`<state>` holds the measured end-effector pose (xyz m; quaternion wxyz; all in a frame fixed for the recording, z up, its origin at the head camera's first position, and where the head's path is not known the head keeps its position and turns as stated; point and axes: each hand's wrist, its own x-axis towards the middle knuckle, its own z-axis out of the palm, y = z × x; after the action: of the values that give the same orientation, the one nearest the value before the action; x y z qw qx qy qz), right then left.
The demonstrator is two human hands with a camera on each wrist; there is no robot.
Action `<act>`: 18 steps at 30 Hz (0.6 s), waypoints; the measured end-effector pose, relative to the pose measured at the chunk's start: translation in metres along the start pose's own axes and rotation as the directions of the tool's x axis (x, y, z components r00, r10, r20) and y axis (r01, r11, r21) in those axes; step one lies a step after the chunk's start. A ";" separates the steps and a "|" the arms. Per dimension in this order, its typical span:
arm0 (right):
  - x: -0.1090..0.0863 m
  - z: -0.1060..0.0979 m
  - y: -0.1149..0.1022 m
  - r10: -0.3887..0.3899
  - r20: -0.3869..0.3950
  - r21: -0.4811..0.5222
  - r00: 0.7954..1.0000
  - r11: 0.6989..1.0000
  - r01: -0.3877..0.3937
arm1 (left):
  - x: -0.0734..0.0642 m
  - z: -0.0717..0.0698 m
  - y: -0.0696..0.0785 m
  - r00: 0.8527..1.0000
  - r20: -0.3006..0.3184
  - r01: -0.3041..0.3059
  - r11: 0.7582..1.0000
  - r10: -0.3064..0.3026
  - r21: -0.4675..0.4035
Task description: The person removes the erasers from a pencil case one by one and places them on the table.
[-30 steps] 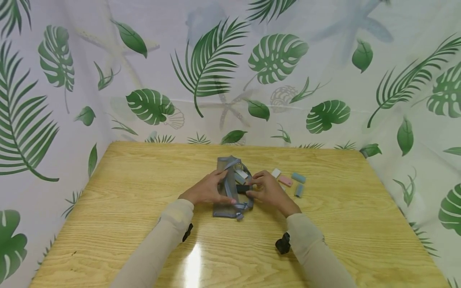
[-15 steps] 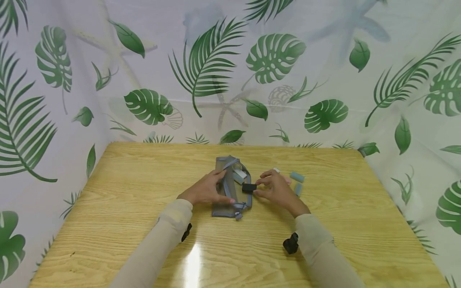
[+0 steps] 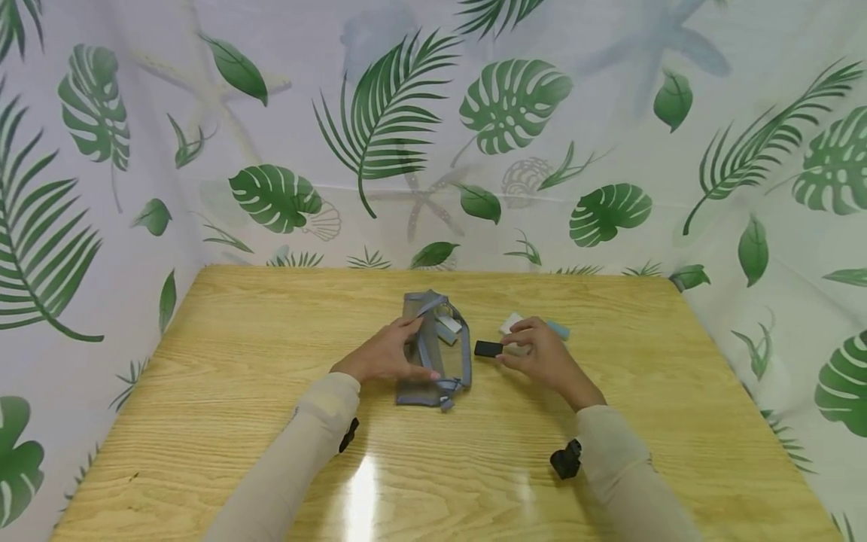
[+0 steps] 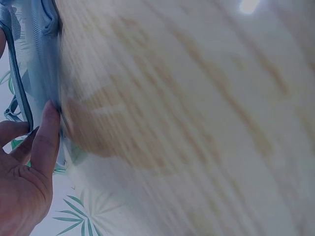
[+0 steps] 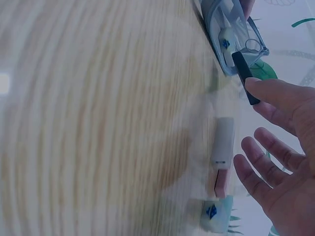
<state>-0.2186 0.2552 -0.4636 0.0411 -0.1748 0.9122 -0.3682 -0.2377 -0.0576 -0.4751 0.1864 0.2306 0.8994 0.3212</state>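
Note:
A grey-blue mesh pouch (image 3: 413,393) lies on the table with its mouth toward the right. My left hand (image 3: 381,354) grips the pouch's upper layer and keeps the mouth apart; the left wrist view shows its fingers at the pouch edge. Inside the mouth, a white block and a blue block (image 3: 445,333) show. Just right of the pouch, my right hand (image 3: 547,360) pinches one end of a small black block (image 3: 488,348) between thumb and index finger. In the right wrist view this black block (image 5: 243,71) points toward the pouch, the other fingers loose.
Several loose small blocks lie behind the right hand: a white block (image 5: 224,140), a pink block (image 5: 222,183) and a pale blue block (image 5: 215,219). They are partly hidden in the head view. A leaf-printed cloth (image 3: 406,150) stands behind the wooden table (image 3: 271,316).
My right hand has drawn the black block rightward, from over the pouch mouth to beside it. The left hand keeps its hold on the pouch.

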 end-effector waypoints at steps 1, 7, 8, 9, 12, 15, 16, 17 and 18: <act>-0.001 -0.001 0.001 -0.005 -0.002 -0.007 1.000 1.000 0.005 | 0.000 -0.001 0.001 1.000 0.001 0.000 1.000 0.000 -0.003; -0.008 -0.006 0.007 -0.029 -0.024 -0.036 0.999 0.999 0.028 | -0.001 -0.002 0.004 1.000 0.004 0.001 1.000 -0.001 -0.008; -0.009 -0.007 0.008 -0.032 -0.027 -0.042 0.999 0.999 0.030 | -0.001 -0.002 0.003 1.000 0.004 -0.001 1.000 0.001 -0.005; -0.009 -0.008 0.008 -0.032 -0.029 -0.044 0.999 0.999 0.031 | -0.001 -0.002 0.003 1.000 0.004 -0.002 1.000 0.002 -0.003; -0.011 -0.010 0.010 -0.034 -0.032 -0.062 0.999 0.998 0.032 | -0.001 -0.002 0.002 1.000 0.008 -0.001 1.000 0.001 0.003; -0.014 -0.011 0.012 -0.037 -0.035 -0.079 0.999 0.996 0.034 | -0.001 -0.002 0.002 1.000 0.010 -0.003 1.000 0.003 0.003; -0.015 -0.011 0.013 -0.036 -0.038 -0.082 0.999 0.996 0.032 | -0.001 -0.002 0.001 1.000 0.010 -0.005 1.000 0.005 0.005; -0.016 -0.011 0.014 -0.040 -0.039 -0.087 0.998 0.996 0.036 | -0.001 -0.002 0.001 1.000 0.011 -0.006 1.000 0.006 0.007; -0.017 -0.011 0.014 -0.043 -0.041 -0.090 0.998 0.995 0.039 | -0.001 -0.002 0.001 1.000 0.010 -0.008 1.000 0.008 0.008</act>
<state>-0.2089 0.2780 -0.4659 0.0061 -0.1872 0.9246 -0.3316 -0.2377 -0.0583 -0.4727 0.1887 0.2364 0.8988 0.3174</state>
